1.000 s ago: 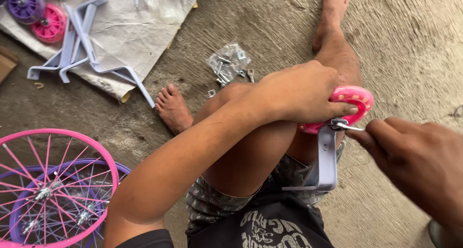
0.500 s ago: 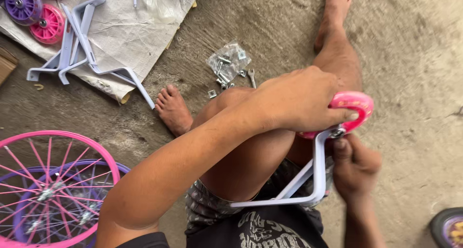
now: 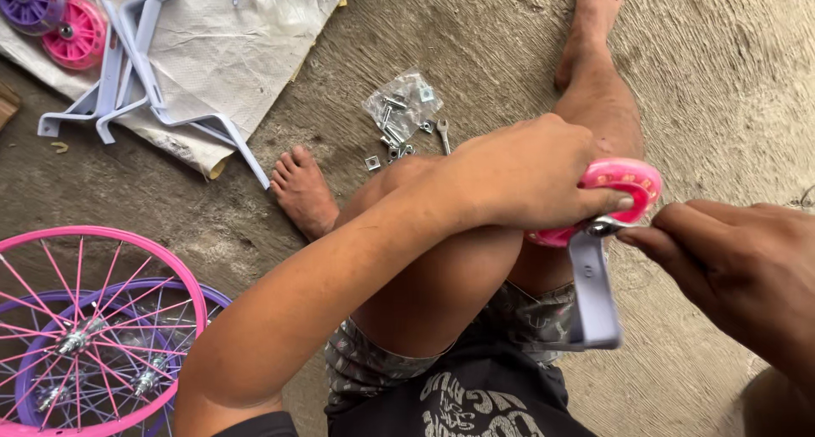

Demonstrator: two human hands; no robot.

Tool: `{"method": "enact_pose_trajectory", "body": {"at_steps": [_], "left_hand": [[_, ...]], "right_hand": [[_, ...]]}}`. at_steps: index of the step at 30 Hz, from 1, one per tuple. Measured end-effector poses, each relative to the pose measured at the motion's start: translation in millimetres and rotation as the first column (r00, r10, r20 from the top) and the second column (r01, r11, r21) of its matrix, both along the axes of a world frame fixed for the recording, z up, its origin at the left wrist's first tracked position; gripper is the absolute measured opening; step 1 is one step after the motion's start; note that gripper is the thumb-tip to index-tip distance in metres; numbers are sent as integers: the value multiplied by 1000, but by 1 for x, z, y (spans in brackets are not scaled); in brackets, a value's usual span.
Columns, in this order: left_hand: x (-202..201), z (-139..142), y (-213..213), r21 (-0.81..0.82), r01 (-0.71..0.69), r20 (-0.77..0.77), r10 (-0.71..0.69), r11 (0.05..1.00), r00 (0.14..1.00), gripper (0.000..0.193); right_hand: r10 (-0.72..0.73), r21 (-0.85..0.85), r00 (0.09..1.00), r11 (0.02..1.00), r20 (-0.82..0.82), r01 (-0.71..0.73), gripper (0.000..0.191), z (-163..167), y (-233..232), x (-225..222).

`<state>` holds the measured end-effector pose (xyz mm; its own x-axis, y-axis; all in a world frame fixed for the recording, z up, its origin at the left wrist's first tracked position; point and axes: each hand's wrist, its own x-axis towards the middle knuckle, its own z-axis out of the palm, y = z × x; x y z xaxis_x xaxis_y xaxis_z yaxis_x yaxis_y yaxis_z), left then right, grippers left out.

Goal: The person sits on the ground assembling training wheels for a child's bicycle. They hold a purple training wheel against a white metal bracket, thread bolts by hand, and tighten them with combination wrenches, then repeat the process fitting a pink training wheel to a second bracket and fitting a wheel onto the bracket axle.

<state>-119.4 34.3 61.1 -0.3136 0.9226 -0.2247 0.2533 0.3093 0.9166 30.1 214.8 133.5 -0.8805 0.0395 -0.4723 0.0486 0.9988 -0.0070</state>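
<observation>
Right hand (image 3: 739,267) risen, fingers now pinching one bolt (image 3: 604,227); left hand (image 3: 526,178) clasps one pink wheel (image 3: 620,186).

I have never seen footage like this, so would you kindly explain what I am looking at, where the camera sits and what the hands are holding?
There is no machine here. The camera sits on a person's head and looks down at their own legs and bare hands as they sit on a concrete floor. The left hand grips a small pink wheel that sits on a pale lilac bracket. The fingers of the right hand pinch at the metal fastener where wheel and bracket meet. On the floor lie a clear bag of bolts and nuts and a small wrench. Further left, a white sheet carries more lilac brackets and small wheels. Pink and purple spoked wheels lie at lower left.
</observation>
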Motion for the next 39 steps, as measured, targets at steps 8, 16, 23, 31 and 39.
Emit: {"method": "enact_pose_trajectory", "body": {"at_steps": [8, 16, 23, 31, 39], "left_hand": [[3, -15, 7, -47, 27, 41, -25, 999, 999, 43], [1, -28, 13, 60, 65, 163, -74, 996, 984, 41], [-6, -16, 5, -2, 1, 62, -1, 1000, 998, 51], [4, -7, 6, -15, 18, 13, -18, 1000, 1000, 51], [2, -6, 5, 64, -16, -16, 17, 998, 1000, 40]], "right_hand": [[-122, -137, 984, 981, 131, 140, 29, -14, 25, 19], [13, -64, 998, 998, 67, -9, 28, -9, 21, 9], [-414, -448, 885, 846, -212, 289, 21, -36, -24, 28], [-493, -505, 822, 806, -283, 310, 19, -66, -24, 80], [24, 45, 998, 999, -58, -22, 34, 17, -14, 3]]}}
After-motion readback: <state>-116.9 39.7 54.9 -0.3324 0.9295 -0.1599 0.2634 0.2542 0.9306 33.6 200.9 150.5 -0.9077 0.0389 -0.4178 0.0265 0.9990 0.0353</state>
